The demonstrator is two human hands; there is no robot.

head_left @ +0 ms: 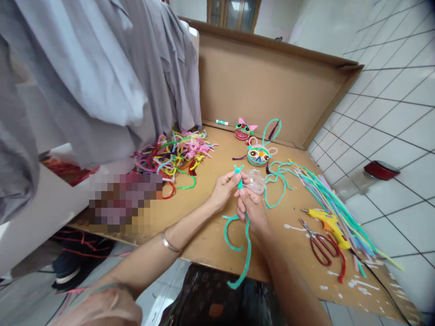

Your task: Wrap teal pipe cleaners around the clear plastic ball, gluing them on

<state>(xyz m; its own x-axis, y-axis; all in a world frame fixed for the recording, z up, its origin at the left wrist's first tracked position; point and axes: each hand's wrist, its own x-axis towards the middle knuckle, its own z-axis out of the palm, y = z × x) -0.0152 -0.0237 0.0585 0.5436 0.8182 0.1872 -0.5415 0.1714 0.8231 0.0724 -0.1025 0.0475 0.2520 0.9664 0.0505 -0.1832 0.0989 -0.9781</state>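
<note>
Brown patterned material (210,296) right up close at the lap, and just above it two hands meet! Left hand (223,189), bangle (169,244) on the wrist, has its grip pinched on green pipe cleaners (240,182); right hand (254,207) clasps them just below, tails trailing down, one curled, one long. They're held above the worktop (200,183), near the front edge. Just behind the fingers, a clear plastic piece (255,181); beyond that, a decorated animal head (258,156) with looped ears. Over to the right, red-handled scissors (316,236) beside a yellow glue gun (326,220)!
</note>
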